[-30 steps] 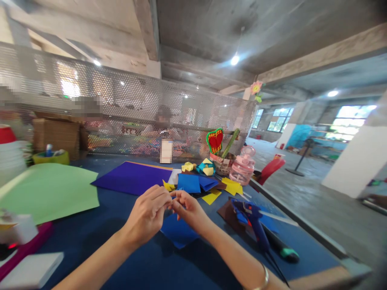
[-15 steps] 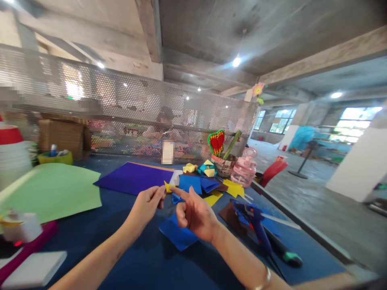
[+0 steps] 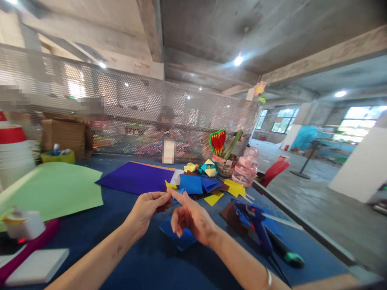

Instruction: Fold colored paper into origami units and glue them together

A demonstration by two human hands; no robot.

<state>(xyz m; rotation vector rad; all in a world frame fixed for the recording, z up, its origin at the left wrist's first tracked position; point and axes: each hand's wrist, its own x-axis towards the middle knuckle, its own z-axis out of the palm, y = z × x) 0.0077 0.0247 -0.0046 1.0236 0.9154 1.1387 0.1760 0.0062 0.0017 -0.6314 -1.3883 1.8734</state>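
fingertips brought together since the earlier frame, a bunched left hand (image 3: 146, 209), its hold unclear, meets a loosely open, seemingly unladen right hand (image 3: 196, 218) near a yellow paper piece (image 3: 171, 185), one teal-and-yellow folded ornament (image 3: 208, 168) apparently finished, a blue sheet (image 3: 182, 243) lying flat.

There are two foreground hands (image 3: 148, 211), one glue gun (image 3: 255, 215), one pink bottle (image 3: 244, 172), one heart (image 3: 218, 141) (just one).

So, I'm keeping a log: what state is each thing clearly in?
Left hand: fingertips pinched, contents unclear
Right hand: forefinger extended, other fingers curled
Blue sheet below right hand: partly hidden
Purple sheet: flat
Green sheet: spread out
Glue gun: lying down
Bottle: upright
Hanging bulb: lit
Red indicator: lit
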